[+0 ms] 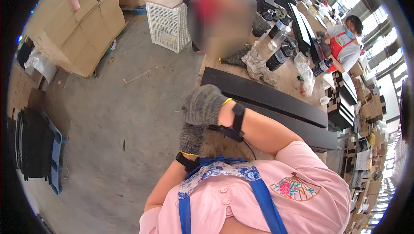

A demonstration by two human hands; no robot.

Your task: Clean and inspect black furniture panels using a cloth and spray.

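Note:
Both my hands wear grey knit gloves with yellow cuffs and meet at the left edge of the worktable. My right hand (pixel 202 104) is curled closed, its back turned up, and lies over the fingers of my left hand (pixel 192 139). Whatever it grips is hidden beneath it. The left fingers are mostly covered, so their pose does not show. Beside my right hand, a long black board (pixel 263 98) lies across the table. A second black board (pixel 293 124) runs parallel and nearer to me, partly behind my right forearm.
Beyond the boards stand dark bottles (pixel 280 57), a clear bottle (pixel 276 42), a crumpled rag (pixel 261 65) and a plastic bag (pixel 305 72). A co-worker (pixel 343 46) stands at right; another person is at the far end. A white crate (pixel 166 22), cartons (pixel 77 35) and stacked black panels (pixel 32 145) stand on the floor.

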